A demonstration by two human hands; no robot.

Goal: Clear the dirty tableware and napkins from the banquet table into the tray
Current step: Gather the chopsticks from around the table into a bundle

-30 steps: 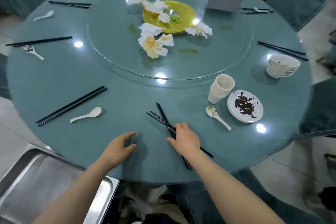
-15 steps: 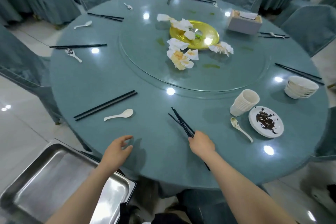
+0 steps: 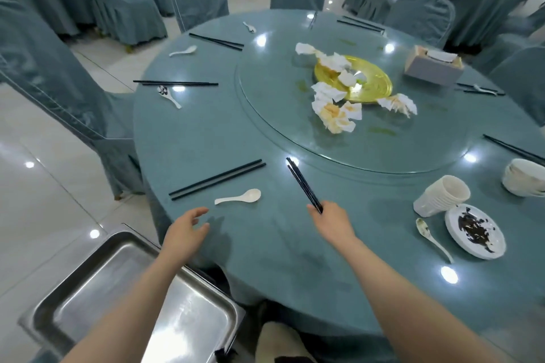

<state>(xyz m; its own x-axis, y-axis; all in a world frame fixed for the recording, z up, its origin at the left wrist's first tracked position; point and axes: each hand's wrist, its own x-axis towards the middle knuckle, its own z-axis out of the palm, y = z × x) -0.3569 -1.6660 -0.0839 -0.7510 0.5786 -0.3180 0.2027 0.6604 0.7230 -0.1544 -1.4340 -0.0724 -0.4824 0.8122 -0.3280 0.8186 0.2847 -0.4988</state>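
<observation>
My right hand [image 3: 331, 222] grips a bundle of black chopsticks [image 3: 302, 183] that points away from me, lifted off the round blue table [image 3: 206, 138]. My left hand [image 3: 188, 228] hovers open at the table's near edge, just short of a white spoon [image 3: 240, 197] and a pair of black chopsticks [image 3: 216, 179]. The steel tray [image 3: 126, 298] sits empty below the table edge at lower left. Crumpled stained napkins [image 3: 334, 113] lie on the glass turntable [image 3: 383, 156] around a yellow plate [image 3: 370, 82].
At right are stacked white cups [image 3: 442, 199], a dirty plate [image 3: 474, 230], a used spoon [image 3: 432, 239] and stacked bowls [image 3: 525, 177]. More chopsticks [image 3: 175, 83] and spoons [image 3: 168, 95] ring the far rim, and a tissue box [image 3: 432, 68] stands at back right. Covered chairs [image 3: 59, 74] surround the table.
My right hand gathered the crossed chopsticks into one bundle and raised them off the table. My view swung left, bringing the tray and the left place setting closer.
</observation>
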